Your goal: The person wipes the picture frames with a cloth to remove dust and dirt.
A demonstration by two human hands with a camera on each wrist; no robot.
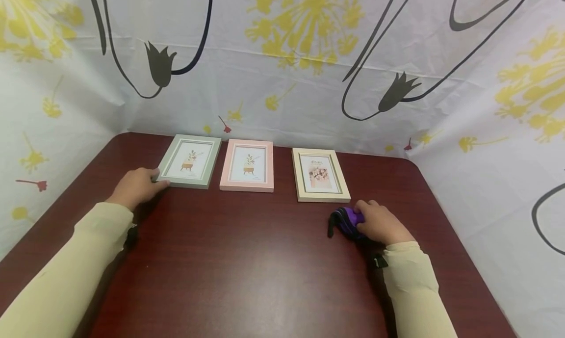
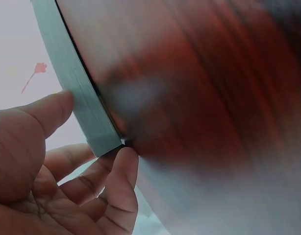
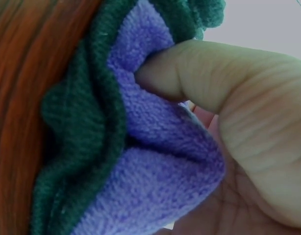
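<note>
At the back left of the table lies a pale green photo frame (image 1: 209,177) with a plant picture. My left hand (image 1: 138,187) holds its near left corner; in the left wrist view the thumb (image 2: 57,110) lies against the frame's green edge (image 2: 77,83) and curled fingers are at the corner. My right hand (image 1: 383,222) grips a bunched purple cloth (image 1: 348,220) with dark edging, low over the table at the right. Up close, the thumb (image 3: 175,73) presses into the fluffy purple cloth (image 3: 155,181); the other fingers are mostly hidden behind it.
A pink photo frame (image 1: 224,176) lies just right of the green one. Farther right, a cream photo frame (image 1: 324,197) with a flower picture lies near the cloth. The dark red-brown table (image 1: 247,259) meets a white patterned curtain (image 1: 247,73) at the back and sides.
</note>
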